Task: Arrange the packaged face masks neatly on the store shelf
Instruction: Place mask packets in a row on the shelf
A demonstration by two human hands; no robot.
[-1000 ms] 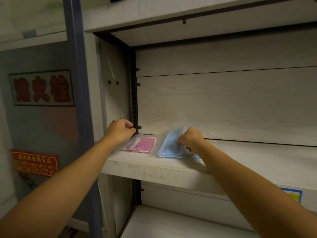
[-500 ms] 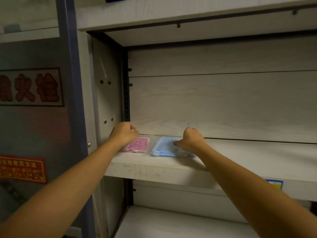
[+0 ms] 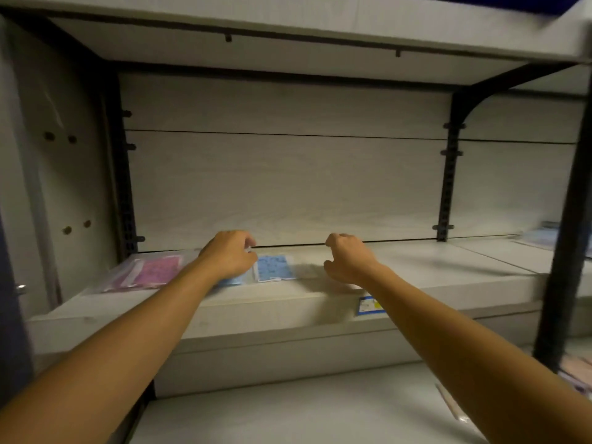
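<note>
- blue pack (image 3: 275, 267) lies flat on the shelf (image 3: 416, 277), near mid-left, long side running front to back, clear film edges showing round it.
- second blue pack (image 3: 231, 281) just left of it, mostly hidden under the left hand; can't tell if the two touch or overlap.
- pink pack (image 3: 150, 271) further left, flat, near the side panel (image 3: 57, 187), slightly skewed vs the shelf front.
- left hand (image 3: 229, 256) rests over the hidden blue pack, fingers curled down at its far edge; whether it pinches the film or just presses, can't tell.
- right hand (image 3: 349, 259) hovers just right of the blue pack, fingers loosely curled, holding nothing, apart from the pack.
- handling, my guess: packs are v. light, thin, floppy, w/ slick film, so they'll slide easily on the smooth board and bend if lifted by one corner.
- best hold prob. a pinch at the film border on a short edge, or flat fingers on top to nudge and square them; no force needed.
- risk: a push on one pack drags its neighbour out of line.
- outward: price label (image 3: 368, 305) on the shelf front below the right hand; dark upright (image 3: 448, 181) and bracket at right; blurred packs (image 3: 541, 235) on the next bay, far right.
- row looks partly laid; pink one prob. needs straightening.
</note>
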